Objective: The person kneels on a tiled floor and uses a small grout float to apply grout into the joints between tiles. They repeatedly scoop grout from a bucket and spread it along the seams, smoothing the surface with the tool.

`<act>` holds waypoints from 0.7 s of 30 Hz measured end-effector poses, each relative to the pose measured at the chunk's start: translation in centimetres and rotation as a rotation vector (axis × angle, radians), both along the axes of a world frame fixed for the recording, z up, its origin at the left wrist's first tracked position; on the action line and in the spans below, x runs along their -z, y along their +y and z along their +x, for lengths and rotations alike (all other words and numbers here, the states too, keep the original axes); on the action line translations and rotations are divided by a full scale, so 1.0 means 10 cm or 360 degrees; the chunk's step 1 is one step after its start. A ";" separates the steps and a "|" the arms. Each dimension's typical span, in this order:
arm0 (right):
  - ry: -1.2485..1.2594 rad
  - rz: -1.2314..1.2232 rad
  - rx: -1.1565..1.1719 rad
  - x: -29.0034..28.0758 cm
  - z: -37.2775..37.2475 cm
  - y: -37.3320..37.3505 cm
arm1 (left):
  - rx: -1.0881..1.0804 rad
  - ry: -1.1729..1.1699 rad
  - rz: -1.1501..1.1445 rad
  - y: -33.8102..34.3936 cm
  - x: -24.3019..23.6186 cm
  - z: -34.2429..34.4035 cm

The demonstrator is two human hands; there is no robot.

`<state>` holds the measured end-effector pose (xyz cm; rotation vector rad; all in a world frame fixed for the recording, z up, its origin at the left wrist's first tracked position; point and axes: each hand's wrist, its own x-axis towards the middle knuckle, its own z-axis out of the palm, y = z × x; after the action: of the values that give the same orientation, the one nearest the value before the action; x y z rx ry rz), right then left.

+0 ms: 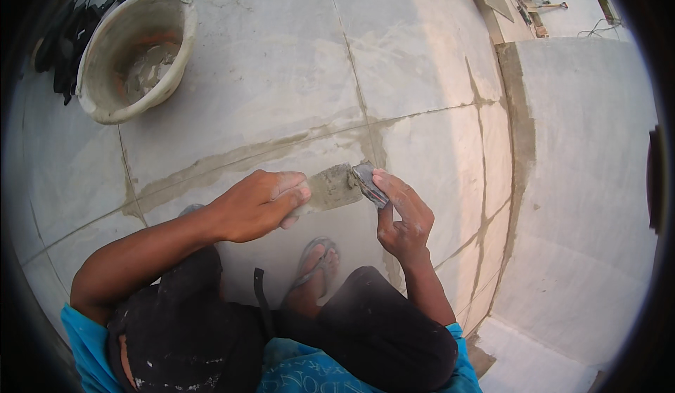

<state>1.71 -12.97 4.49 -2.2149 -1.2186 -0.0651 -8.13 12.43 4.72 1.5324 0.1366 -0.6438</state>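
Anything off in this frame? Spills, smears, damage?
Grey grout smears spread wide of the joint onto the tile faces, left of the trowel held in the left hand. The right hand holds a small scraper. No damage visible.

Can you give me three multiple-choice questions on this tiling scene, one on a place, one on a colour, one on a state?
1. Where is the bucket?
A. upper left on the floor
B. lower right
C. between the hands

2. What colour is the shirt?
A. red
B. blue
C. white

3. What does the left hand hold?
A. nothing
B. a brush
C. a trowel with grey mortar

Answers:
1. A, it stands on the tiles at upper left.
2. B, blue shows at the lower edge.
3. C, its fingers grip the trowel, while the right hand holds a scraper against it.
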 end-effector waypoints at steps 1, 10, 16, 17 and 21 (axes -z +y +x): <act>0.0236 0.0090 0.0174 0.01 -0.02 -0.03 | -0.0002 -0.0041 -0.0001 0.00 -0.01 0.03; 0.1675 0.1396 0.0746 -0.12 -0.14 0.14 | -0.0121 0.0034 -0.0148 -0.15 0.12 0.11; 0.1577 0.1360 0.0656 -0.11 -0.20 0.19 | -0.0122 0.0095 -0.0175 -0.18 0.18 0.15; 0.1567 0.1388 0.0638 -0.09 -0.21 0.18 | -0.0130 0.0110 -0.0194 -0.18 0.19 0.15; 0.1555 0.1406 0.0596 -0.07 -0.19 0.17 | -0.0154 0.0133 -0.0243 -0.17 0.19 0.15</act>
<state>-0.22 -11.28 5.23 -1.3287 -0.1416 0.2554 -6.66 10.71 2.85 1.3446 0.2188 -0.6273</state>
